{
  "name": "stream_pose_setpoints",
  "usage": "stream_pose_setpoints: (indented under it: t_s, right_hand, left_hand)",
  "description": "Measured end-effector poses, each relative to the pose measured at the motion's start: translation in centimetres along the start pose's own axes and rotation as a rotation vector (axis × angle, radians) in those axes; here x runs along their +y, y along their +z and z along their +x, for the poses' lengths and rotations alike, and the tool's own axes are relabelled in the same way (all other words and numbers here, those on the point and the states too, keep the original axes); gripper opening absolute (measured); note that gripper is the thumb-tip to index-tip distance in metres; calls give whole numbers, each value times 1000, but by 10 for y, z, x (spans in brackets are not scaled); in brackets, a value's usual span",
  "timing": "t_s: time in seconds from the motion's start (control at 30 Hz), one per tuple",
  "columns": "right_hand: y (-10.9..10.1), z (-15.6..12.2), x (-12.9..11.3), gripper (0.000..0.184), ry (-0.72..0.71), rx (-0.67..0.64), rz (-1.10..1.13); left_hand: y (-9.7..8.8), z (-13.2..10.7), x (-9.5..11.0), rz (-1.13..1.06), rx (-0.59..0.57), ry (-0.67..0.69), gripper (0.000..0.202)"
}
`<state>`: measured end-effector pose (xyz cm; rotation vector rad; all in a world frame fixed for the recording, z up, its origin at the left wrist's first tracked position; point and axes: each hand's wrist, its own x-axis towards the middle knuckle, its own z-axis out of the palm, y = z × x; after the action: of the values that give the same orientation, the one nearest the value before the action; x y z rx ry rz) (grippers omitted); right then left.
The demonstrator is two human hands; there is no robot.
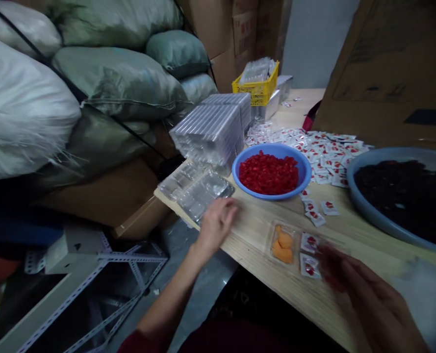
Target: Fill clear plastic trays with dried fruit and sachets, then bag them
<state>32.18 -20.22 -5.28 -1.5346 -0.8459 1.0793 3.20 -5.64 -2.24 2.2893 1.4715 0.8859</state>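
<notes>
My left hand (216,223) is over the table beside a flat row of clear plastic trays (199,198). Its fingers are loosely bent and partly blurred, with nothing visible in them. To its right lies a clear plastic box (268,242) holding orange pieces (283,245) that look like dried fruit. Two small white sachets with red print (309,264) lie beside the orange pieces, one above the other. My right hand (375,299) is just right of these sachets, smeared by motion. Something dark red shows at its fingertips, too blurred to name.
Behind are a blue bowl of red pieces (235,174), a heap of sachets (326,154) and stacked clear trays (212,130). A large basin (365,215) of dark pieces stands right. A yellow crate (256,90) sits at the back; full sacks (122,83) are piled left.
</notes>
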Motion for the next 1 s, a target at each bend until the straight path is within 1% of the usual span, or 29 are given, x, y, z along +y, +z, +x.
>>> stream_pose_setpoints:
  t_s: [0.03,0.1,0.17,0.23,0.27,0.3,0.33,0.37,0.43,0.47,0.5,0.53,0.57,0.6,0.67,0.7,0.77,0.8,0.87,0.93,1.0]
  right_hand:
    - [-5,-3,7,47,-13,14,-54]
    - [-13,-7,23,49,2,1,-102]
    - [-18,-10,37,46,0,-12,-158]
    - [-21,-12,46,43,11,-15,-216]
    - [-20,-13,47,42,18,-11,-236]
    - [-18,-13,45,42,20,-3,-245]
    - [-15,-15,42,43,17,8,-247]
    - [-10,-16,37,44,6,18,-245]
    - [-1,-19,25,47,-26,12,-248]
    - [4,-20,20,48,-45,9,-260]
    - [6,-22,16,48,-67,5,-277]
    - [7,-24,14,48,-93,4,-296]
    - [5,-26,13,47,-119,8,-312]
    - [2,-27,13,47,-144,18,-323]
    - [-5,-30,17,47,-171,28,-335]
    - [-7,-32,19,47,-173,26,-338]
    - [-2,-33,22,46,-159,-6,-337]
    - [6,-33,22,45,-152,-44,-330]
    - [32,-33,21,40,-157,-136,-293]
    - [66,-31,17,35,-198,-231,-231]
    - [98,-28,13,33,-252,-306,-172]
  left_hand:
    - [-17,5,-19,63,29,-76,23]
    - [-48,16,-59,183,45,-217,19]
    - [-77,29,-91,255,98,-333,19]
    - [-98,41,-112,283,131,-387,20]
    - [-104,46,-116,284,122,-386,20]
    - [-106,49,-116,275,95,-372,20]
    - [-103,51,-113,257,52,-345,20]
    - [-95,50,-108,233,-4,-309,20]
    - [-71,44,-94,185,-127,-231,22]
    - [-57,39,-89,184,-173,-194,29]
    - [-44,34,-85,206,-195,-168,42]
    - [-34,30,-84,247,-188,-156,58]
    - [-26,28,-86,300,-152,-163,71]
    - [-21,28,-90,358,-94,-191,79]
    - [-19,31,-101,437,8,-300,78]
    - [-20,34,-107,449,21,-352,75]
    - [-22,38,-114,443,-22,-403,69]
    - [-23,38,-115,433,-59,-400,67]
    - [-21,33,-109,423,-106,-368,64]
    - [-19,25,-97,438,-88,-321,63]
    - [-18,18,-83,440,-24,-250,57]
